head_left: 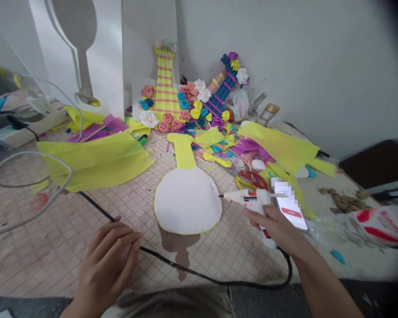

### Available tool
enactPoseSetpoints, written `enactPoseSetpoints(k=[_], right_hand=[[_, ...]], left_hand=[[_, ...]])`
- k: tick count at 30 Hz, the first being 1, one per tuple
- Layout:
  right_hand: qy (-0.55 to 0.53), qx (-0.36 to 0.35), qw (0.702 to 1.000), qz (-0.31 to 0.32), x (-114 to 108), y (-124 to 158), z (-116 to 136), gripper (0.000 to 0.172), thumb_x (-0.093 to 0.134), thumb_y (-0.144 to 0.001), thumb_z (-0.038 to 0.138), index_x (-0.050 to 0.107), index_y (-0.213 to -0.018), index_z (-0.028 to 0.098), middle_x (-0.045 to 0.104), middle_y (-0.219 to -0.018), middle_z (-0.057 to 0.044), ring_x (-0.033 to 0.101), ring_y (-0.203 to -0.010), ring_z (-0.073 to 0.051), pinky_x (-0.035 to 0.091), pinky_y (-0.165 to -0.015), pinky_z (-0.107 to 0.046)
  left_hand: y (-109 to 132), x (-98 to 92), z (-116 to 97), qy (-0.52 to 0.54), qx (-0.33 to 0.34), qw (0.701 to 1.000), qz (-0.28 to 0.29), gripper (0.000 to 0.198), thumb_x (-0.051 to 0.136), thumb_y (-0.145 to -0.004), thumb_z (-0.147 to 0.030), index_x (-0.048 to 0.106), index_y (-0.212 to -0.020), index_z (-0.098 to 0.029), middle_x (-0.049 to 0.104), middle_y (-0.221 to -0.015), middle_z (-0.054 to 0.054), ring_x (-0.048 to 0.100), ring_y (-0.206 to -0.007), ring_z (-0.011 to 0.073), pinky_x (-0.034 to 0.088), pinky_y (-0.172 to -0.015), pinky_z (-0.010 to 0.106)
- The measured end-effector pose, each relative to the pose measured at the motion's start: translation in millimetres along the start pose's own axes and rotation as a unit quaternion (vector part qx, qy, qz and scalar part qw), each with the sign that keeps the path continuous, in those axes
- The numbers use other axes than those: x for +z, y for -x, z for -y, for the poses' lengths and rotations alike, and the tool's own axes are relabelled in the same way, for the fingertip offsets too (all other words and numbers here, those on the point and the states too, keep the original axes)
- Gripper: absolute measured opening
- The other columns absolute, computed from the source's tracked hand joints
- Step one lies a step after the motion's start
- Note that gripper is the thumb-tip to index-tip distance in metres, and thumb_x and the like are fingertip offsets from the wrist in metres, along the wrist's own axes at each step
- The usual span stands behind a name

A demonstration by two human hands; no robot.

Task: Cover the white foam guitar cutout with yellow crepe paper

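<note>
My right hand (275, 227) is wrapped around the handle of a white hot glue gun (252, 198) with a glue stick in its back. The gun's nozzle points left, at the right edge of a guitar-shaped cutout (189, 201). That cutout lies flat, its round body white with a thin yellow rim and its neck covered in yellow paper (185, 152). Left of it, my left hand (111, 254) is curled over the gun's black cord (179, 266), which passes beneath the fingers. The fingertips and thumb are close together around the cord.
Two flower-trimmed guitar shapes, one yellow (166, 88) and one blue (220, 95), lean on the back wall. Yellow crepe paper (96, 159) lies left. Red-handled scissors (255, 179), a phone (290, 210) and a plastic package (383, 225) lie right. A white cable (68, 176) loops left.
</note>
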State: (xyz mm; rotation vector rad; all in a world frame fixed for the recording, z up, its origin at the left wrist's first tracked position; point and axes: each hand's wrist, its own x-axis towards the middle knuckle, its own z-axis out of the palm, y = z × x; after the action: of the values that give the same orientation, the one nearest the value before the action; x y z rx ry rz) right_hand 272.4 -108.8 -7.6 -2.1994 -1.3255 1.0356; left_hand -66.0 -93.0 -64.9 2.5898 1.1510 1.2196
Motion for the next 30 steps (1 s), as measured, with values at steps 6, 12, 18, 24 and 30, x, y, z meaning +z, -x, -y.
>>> enactPoseSetpoints(k=[6,12,18,24,30], right_hand=[[-0.002,0.005,1.000,0.009,0,9,-4,0.044,0.049,-0.072,0.056,0.039,-0.050,0.020,0.034,-0.046,0.006,0.035,-0.047,-0.010,0.028,-0.046,-0.024],[0.029,0.043,0.999,-0.008,-1,20,-4,0.044,0.050,-0.070,0.058,0.043,-0.051,0.020,0.038,-0.047,0.005,0.039,-0.047,-0.012,0.030,-0.046,-0.024],[0.030,0.038,0.998,0.028,-2,32,-3,0.043,0.047,-0.073,0.057,0.061,-0.066,0.016,0.055,-0.059,-0.001,0.049,-0.056,-0.015,0.037,-0.051,-0.025],[0.035,0.031,0.999,0.009,0,46,-2,0.044,0.049,-0.070,0.058,0.062,-0.061,0.017,0.060,-0.062,-0.003,0.053,-0.063,-0.018,0.040,-0.056,-0.027],[0.020,0.049,0.997,0.050,8,59,7,0.042,0.049,-0.071,0.057,0.057,-0.059,0.018,0.056,-0.060,-0.001,0.050,-0.060,-0.017,0.038,-0.054,-0.026]], left_hand=[[-1,0.8,0,0.005,-0.011,1.000,-0.013,0.020,0.056,-0.072,-0.005,0.058,-0.089,-0.017,0.057,-0.081,0.004,0.052,-0.083,0.0193,0.045,-0.083,0.043],[-1,2.7,-1,0.011,-0.014,1.000,-0.009,0.019,0.056,-0.072,-0.005,0.058,-0.088,-0.016,0.057,-0.081,0.005,0.052,-0.082,0.0195,0.045,-0.083,0.043],[2,4.4,2,0.019,-0.020,1.000,-0.005,0.019,0.056,-0.073,-0.005,0.058,-0.088,-0.016,0.057,-0.081,0.005,0.052,-0.082,0.0198,0.045,-0.082,0.044],[3,7.0,2,0.020,-0.019,1.000,-0.012,0.018,0.056,-0.073,-0.005,0.058,-0.087,-0.016,0.057,-0.080,0.005,0.052,-0.081,0.0194,0.046,-0.081,0.044],[4,9.3,3,0.022,-0.022,0.999,-0.012,0.019,0.057,-0.072,-0.005,0.058,-0.087,-0.016,0.057,-0.081,0.005,0.052,-0.081,0.0195,0.046,-0.081,0.045]])
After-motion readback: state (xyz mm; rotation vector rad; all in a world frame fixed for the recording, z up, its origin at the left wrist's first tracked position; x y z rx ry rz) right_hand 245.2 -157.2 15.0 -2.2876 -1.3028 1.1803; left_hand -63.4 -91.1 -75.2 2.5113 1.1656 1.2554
